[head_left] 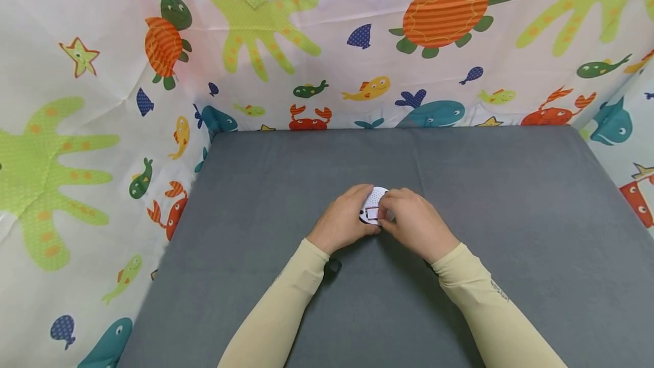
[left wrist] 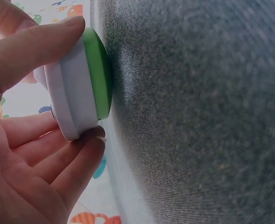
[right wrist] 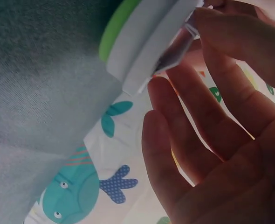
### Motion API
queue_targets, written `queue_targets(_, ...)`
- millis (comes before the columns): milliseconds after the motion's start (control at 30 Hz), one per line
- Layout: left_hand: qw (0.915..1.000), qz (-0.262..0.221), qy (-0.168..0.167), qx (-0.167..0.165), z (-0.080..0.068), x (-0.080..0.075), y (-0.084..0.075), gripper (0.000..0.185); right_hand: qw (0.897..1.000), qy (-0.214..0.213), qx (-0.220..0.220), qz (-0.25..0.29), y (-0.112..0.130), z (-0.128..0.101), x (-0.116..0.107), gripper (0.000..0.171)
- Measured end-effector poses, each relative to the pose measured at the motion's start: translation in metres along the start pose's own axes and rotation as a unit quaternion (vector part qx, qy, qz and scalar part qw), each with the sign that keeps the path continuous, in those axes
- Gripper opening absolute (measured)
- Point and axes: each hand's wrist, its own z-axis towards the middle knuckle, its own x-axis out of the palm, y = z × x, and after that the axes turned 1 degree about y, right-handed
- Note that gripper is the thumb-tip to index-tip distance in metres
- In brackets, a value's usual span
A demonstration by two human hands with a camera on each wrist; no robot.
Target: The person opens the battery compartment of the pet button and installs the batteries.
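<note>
A small round device (head_left: 375,197) with a white, dotted back face stands between the two hands, above the grey surface. Its other side is a green disc (left wrist: 98,77), turned down toward the cloth and close to it. My left hand (head_left: 346,216) grips the white rim, thumb on one side and fingers curled on the other. On the back, a rectangular recess with a dark and red outline shows beside my right fingers. My right hand (head_left: 416,223) pinches a small whitish lid (right wrist: 180,53) that tilts out from that face; its remaining fingers spread loosely below.
A grey cloth-covered table (head_left: 255,203) lies under the hands. A white curtain (head_left: 357,61) printed with sea animals rises along the back and both sides. A small black object (head_left: 333,266) shows at the left wrist.
</note>
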Motion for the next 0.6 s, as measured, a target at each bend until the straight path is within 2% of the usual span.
queue_targets(267,1.0,0.009,0.003,-0.003,-0.0006,-0.0004,-0.0002,0.087,1.0,-0.013,-0.009,0.006,-0.0014,0.0019,0.007,0.02)
queue_targets(600,0.9998,0.019,0.005,-0.004,0.001,0.0008,-0.0023,0.087,1.0,-0.015,0.017,0.017,-0.0039,0.0014,0.0106,0.016)
